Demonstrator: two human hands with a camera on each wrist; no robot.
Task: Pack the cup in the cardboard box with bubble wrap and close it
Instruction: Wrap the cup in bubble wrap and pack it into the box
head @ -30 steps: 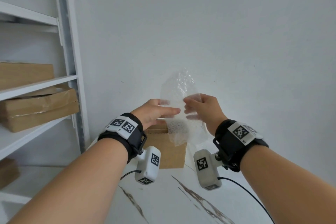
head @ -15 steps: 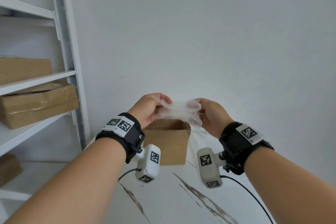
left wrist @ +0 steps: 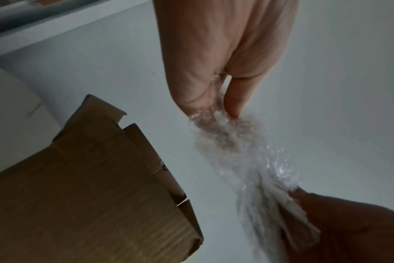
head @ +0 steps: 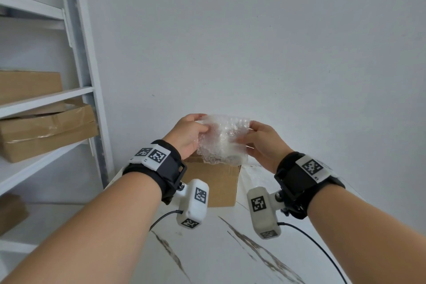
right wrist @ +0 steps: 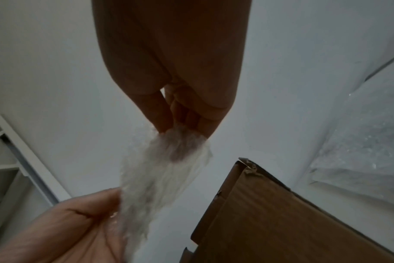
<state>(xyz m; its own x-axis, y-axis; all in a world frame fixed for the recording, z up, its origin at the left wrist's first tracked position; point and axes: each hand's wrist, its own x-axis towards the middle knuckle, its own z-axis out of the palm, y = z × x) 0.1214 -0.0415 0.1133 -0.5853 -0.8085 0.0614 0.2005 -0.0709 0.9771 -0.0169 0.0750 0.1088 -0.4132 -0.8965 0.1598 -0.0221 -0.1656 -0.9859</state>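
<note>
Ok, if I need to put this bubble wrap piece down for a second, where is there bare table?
Bare marble table shows in front of the cardboard box, between your forearms. Right of the box, more bubble wrap sheet covers the top. Directly under the held bubble wrap is the box itself.

A clear sheet of bubble wrap (head: 223,139) is stretched between the left hand (head: 187,135) and the right hand (head: 262,143), each pinching one side. Just below the hands stands the brown cardboard box (head: 215,183), flaps open.
</note>
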